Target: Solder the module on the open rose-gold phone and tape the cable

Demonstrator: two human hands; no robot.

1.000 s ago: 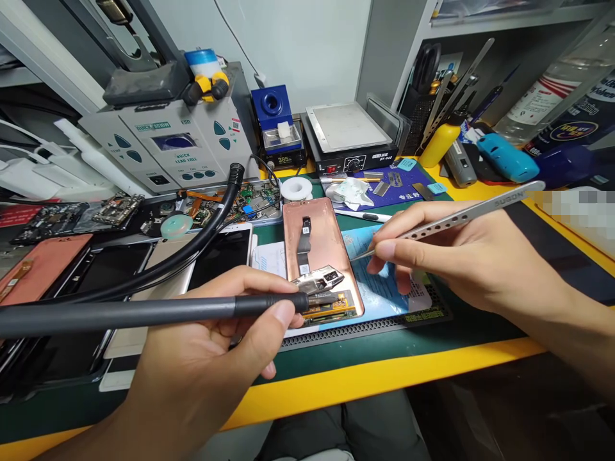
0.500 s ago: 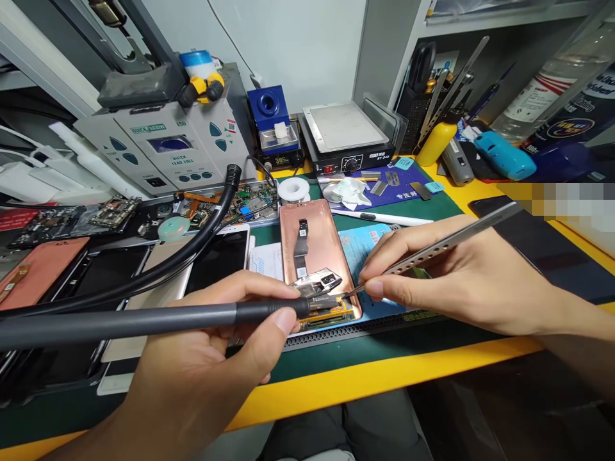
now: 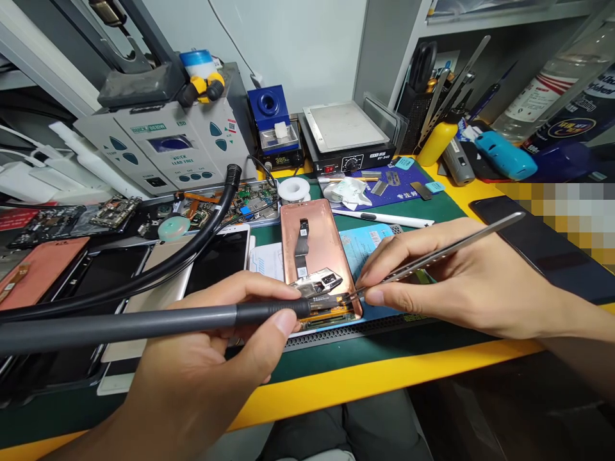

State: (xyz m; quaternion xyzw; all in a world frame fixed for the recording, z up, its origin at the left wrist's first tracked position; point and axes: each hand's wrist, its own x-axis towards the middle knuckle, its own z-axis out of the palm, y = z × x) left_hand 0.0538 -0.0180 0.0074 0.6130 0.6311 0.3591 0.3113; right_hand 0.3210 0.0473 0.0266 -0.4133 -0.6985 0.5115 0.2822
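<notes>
My left hand [image 3: 211, 358] is closed around the black grip of a soldering iron [image 3: 192, 320]. The iron's front end lies over the lower part of a copper-pink phone frame [image 3: 319, 240]. Pinched in my right hand [image 3: 446, 282] are silver tweezers [image 3: 461, 246] with a row of holes, their tips down at the phone's lower right. Beside both tips runs an orange flex strip [image 3: 331, 314]; whether the tips touch it I cannot tell. A dark flex cable [image 3: 300, 246] and a shiny silver-and-black piece [image 3: 319, 280] lie on the frame.
A rework station [image 3: 163, 147] and its black hose [image 3: 211, 224] occupy the left. Several phones, including a white one [image 3: 240, 246], lie beside my left hand. Behind the frame are a solder spool [image 3: 294, 189] and a heating plate [image 3: 346, 134]. A dark phone [image 3: 533, 230] rests at right.
The tweezers' rear end has dipped and their angle has flattened, with my right hand turning slightly. My left hand and the soldering iron stay almost still.
</notes>
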